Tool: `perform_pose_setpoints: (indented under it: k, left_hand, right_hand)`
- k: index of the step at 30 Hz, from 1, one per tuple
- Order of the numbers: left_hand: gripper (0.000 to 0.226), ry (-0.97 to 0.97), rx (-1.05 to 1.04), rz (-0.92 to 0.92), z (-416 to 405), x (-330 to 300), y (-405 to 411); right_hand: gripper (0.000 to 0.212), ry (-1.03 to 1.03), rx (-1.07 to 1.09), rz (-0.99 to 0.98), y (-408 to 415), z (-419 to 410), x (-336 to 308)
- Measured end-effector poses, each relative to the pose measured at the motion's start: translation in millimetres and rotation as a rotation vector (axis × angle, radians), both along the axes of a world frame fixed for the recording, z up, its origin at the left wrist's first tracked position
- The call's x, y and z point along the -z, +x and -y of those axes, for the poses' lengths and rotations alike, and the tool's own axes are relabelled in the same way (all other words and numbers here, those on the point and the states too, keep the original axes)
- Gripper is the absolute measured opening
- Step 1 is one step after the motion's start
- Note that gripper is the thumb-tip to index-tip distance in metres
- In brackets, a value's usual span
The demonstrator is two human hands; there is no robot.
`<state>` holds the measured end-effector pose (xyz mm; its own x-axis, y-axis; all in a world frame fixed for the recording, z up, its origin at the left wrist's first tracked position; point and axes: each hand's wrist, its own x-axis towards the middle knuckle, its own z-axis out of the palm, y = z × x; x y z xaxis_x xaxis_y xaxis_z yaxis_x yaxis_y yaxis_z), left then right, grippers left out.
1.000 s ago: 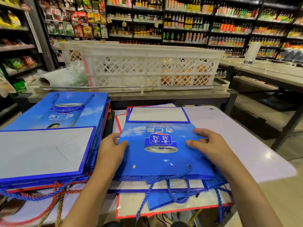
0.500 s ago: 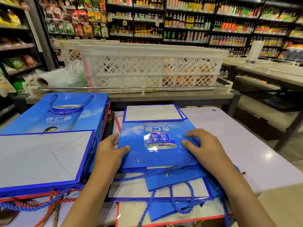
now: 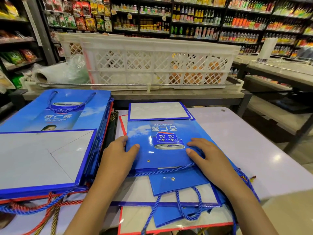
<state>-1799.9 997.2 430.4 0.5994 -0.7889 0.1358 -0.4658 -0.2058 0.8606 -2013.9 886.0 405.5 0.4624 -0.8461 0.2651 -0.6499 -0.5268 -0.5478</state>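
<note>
Bag (image 3: 144, 155), long axis near-far, is flanked: right hand (image 3: 210, 160) laid flat on it; left hand (image 3: 116, 156) at left edge, grip cannot be told.

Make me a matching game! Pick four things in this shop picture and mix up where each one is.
Things:
1. top blue bag
2. white crate
3. plastic bag roll
4. tall bag stack

Places:
A. left of the crate, at the counter's end
B. touched by the left hand and right hand
C. on the left of the table, beside the left hand
D. on the counter, behind the table

Pairs: 1-B, 2-D, 3-A, 4-C
</note>
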Motion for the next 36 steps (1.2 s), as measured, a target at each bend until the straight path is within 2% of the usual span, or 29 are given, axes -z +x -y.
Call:
perform_pose_setpoints:
  k: [5,9,15,18,20,22,25,28,32,34,36]
  left_hand:
    - [0.033,0.02,0.034,0.148,-34.1,-0.1,-8.7]
    - [0.052,0.111,0.069,0.245,-45.7,2.2,-10.2]
    - [0.054,0.163,0.08,0.47,-50.7,4.6,-10.8]
    - [0.034,0.088,0.085,0.396,-54.4,-0.2,-13.3]
    - [0.038,0.026,0.119,0.332,-55.7,-5.7,-16.7]
    - [0.044,-0.041,0.138,0.307,-53.4,-9.8,-20.8]
    - [0.047,-0.155,0.122,0.291,-47.3,-15.7,-25.7]
    - [0.044,-0.232,0.117,0.236,-42.8,-19.0,-27.1]
    - [0.058,-0.244,0.148,0.2,-45.2,-15.1,-24.0]
    - [0.065,-0.214,0.201,0.125,-49.5,-13.5,-23.8]
    - [0.059,-0.142,0.289,0.003,-53.7,-12.8,-25.2]
  right_hand:
    - [0.033,-0.025,0.006,0.013,0.3,0.7,3.1]
    - [0.034,-0.043,0.009,0.02,-0.4,-0.5,3.9]
    - [0.034,-0.043,0.0,0.019,-2.4,-1.5,5.7]
    - [0.035,-0.063,0.023,0.018,-1.0,-2.4,4.4]
    - [0.042,-0.234,0.022,-0.002,1.0,-8.8,-2.9]
    - [0.043,-0.357,-0.091,0.015,4.1,-20.5,-14.5]
    - [0.043,-0.169,-0.392,0.055,15.2,-46.1,-27.5]
    - [0.04,-0.02,-0.532,0.031,26.8,-59.6,-24.1]
    - [0.025,-0.088,-0.512,0.104,33.8,-62.8,-20.0]
    - [0.026,-0.085,-0.441,0.162,34.0,-63.9,-20.5]
    - [0.029,-0.081,-0.38,0.187,32.4,-63.0,-19.9]
